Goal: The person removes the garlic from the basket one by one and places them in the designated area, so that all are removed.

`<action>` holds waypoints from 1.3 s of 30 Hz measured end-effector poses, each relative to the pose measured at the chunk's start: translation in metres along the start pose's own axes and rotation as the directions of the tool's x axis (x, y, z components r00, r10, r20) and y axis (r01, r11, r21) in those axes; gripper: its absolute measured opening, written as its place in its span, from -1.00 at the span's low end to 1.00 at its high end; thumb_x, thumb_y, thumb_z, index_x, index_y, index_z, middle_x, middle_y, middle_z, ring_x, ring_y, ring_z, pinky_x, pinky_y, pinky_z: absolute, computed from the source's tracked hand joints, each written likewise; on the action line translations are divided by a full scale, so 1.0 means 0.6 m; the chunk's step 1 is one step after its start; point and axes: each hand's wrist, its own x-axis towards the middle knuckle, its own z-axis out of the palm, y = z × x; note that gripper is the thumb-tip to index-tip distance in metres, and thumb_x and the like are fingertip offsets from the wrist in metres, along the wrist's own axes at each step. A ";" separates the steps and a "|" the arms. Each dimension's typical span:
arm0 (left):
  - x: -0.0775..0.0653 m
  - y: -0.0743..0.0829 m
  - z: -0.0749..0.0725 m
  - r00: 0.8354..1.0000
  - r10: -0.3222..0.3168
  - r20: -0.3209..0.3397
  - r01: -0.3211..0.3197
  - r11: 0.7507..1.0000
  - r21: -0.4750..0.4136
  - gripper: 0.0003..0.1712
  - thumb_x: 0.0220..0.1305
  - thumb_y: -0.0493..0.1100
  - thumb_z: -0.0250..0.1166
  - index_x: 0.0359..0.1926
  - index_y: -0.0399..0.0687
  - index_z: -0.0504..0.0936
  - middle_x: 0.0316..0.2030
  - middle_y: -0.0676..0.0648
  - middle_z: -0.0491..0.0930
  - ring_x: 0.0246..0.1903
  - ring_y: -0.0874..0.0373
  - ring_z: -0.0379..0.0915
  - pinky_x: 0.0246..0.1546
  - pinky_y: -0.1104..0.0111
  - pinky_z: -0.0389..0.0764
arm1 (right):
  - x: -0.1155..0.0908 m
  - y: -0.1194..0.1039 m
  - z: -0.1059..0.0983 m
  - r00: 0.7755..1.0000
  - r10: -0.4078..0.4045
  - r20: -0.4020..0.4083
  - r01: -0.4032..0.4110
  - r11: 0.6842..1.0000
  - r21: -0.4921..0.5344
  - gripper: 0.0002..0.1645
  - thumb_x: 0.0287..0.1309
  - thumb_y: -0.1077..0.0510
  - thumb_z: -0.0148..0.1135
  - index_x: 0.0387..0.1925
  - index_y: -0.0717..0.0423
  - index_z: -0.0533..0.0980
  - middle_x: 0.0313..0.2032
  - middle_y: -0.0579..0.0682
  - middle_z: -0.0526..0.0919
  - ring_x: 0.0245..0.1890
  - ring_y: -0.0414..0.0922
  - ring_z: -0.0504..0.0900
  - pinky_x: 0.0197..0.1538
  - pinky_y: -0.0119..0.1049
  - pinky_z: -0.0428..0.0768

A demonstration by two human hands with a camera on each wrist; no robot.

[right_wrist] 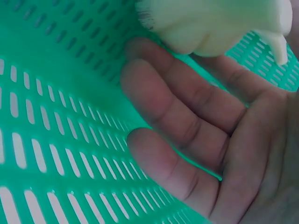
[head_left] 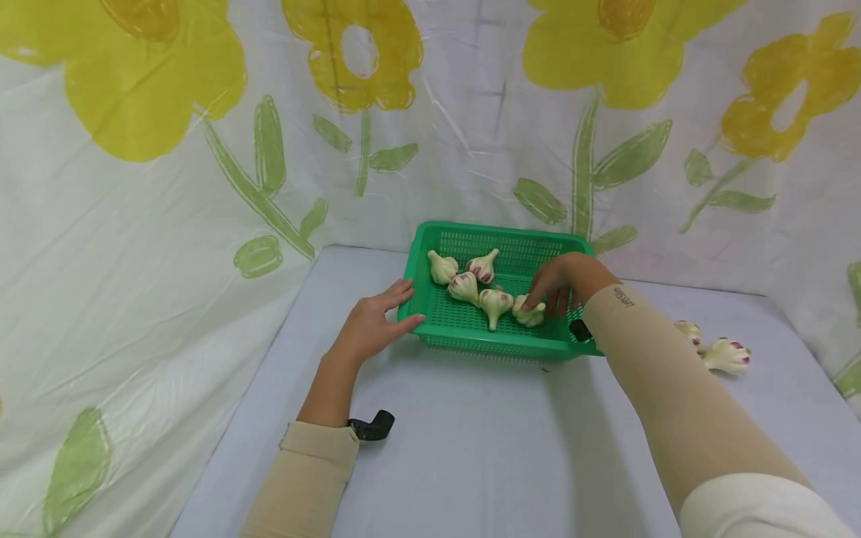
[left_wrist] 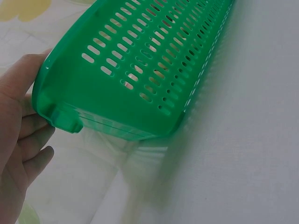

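Note:
My left hand (head_left: pixel 373 323) holds the left end of a green plastic basket (head_left: pixel 471 341). In the left wrist view its thumb reaches over the rim, and the other fingers lie loosely bent below the end lip. Inside the basket, my right hand (head_left: pixel 561 284) pinches a whitish garlic bulb (head_left: pixel 528 312) near the right part of the floor. The right wrist view shows that bulb (right_wrist: pixel 205 28) above the lower fingers (right_wrist: pixel 177 130), its stem pointing right; the thumb is hidden. Several purple-streaked garlic bulbs (head_left: pixel 464 288) lie left of it in the basket.
On the white table (head_left: pixel 437 448), two more garlic bulbs (head_left: pixel 728 356) lie right of the basket, partly behind the right forearm. A flower-printed curtain (head_left: pixel 457 172) hangs close behind the basket and along the left side.

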 end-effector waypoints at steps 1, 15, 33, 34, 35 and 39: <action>0.000 0.000 0.000 1.000 0.001 0.000 -0.001 1.000 0.000 -0.24 0.25 0.18 0.35 0.34 -0.11 0.45 0.40 0.06 0.32 0.42 0.13 0.19 0.36 0.08 0.35 | 0.001 0.000 0.001 1.000 -0.002 -0.001 0.002 1.000 0.000 0.13 0.13 -0.37 0.28 0.49 0.20 0.12 0.18 0.25 0.56 0.09 0.11 0.62 0.10 0.00 0.62; 0.001 0.000 0.002 1.000 0.001 0.002 -0.001 1.000 0.000 -0.24 0.25 0.19 0.34 0.35 -0.09 0.45 0.40 0.08 0.32 0.43 0.15 0.18 0.36 0.09 0.35 | 0.008 0.013 0.007 0.999 -0.048 -0.015 0.049 0.998 0.049 0.13 0.14 -0.27 0.34 0.49 0.24 0.08 0.41 0.40 0.21 0.16 0.17 0.57 0.12 0.00 0.61; 0.000 0.002 -0.001 1.000 -0.001 0.001 0.001 1.000 0.004 -0.24 0.25 0.19 0.35 0.34 -0.11 0.45 0.40 0.07 0.32 0.42 0.12 0.20 0.35 0.08 0.36 | 0.024 0.039 0.002 0.982 -0.183 0.035 0.175 0.971 0.163 -0.07 0.21 -0.04 0.36 0.45 0.25 0.18 0.41 0.26 0.23 0.41 0.16 0.25 0.39 0.05 0.36; 0.000 0.002 -0.001 1.000 -0.001 0.001 0.001 1.000 0.003 -0.24 0.25 0.19 0.35 0.34 -0.12 0.46 0.40 0.06 0.32 0.42 0.12 0.20 0.35 0.07 0.36 | 0.024 0.041 0.003 0.982 -0.186 0.038 0.176 0.968 0.181 -0.08 0.20 -0.03 0.37 0.45 0.24 0.18 0.41 0.25 0.23 0.42 0.15 0.24 0.40 0.03 0.34; -0.001 0.002 -0.001 1.000 0.000 0.001 0.000 1.000 0.001 -0.24 0.25 0.18 0.35 0.34 -0.12 0.46 0.40 0.06 0.32 0.42 0.12 0.20 0.35 0.07 0.36 | 0.024 0.043 0.003 0.980 -0.192 0.045 0.180 0.965 0.192 -0.09 0.21 -0.01 0.36 0.45 0.23 0.19 0.41 0.24 0.23 0.42 0.15 0.23 0.41 0.03 0.33; 0.000 0.002 -0.001 1.000 0.000 0.002 0.000 1.000 0.002 -0.24 0.25 0.18 0.35 0.34 -0.12 0.46 0.40 0.06 0.32 0.42 0.12 0.20 0.35 0.07 0.36 | 0.026 0.048 0.004 0.975 -0.212 0.060 0.191 0.949 0.250 -0.11 0.23 0.02 0.35 0.46 0.21 0.18 0.43 0.22 0.21 0.45 0.13 0.19 0.44 0.01 0.29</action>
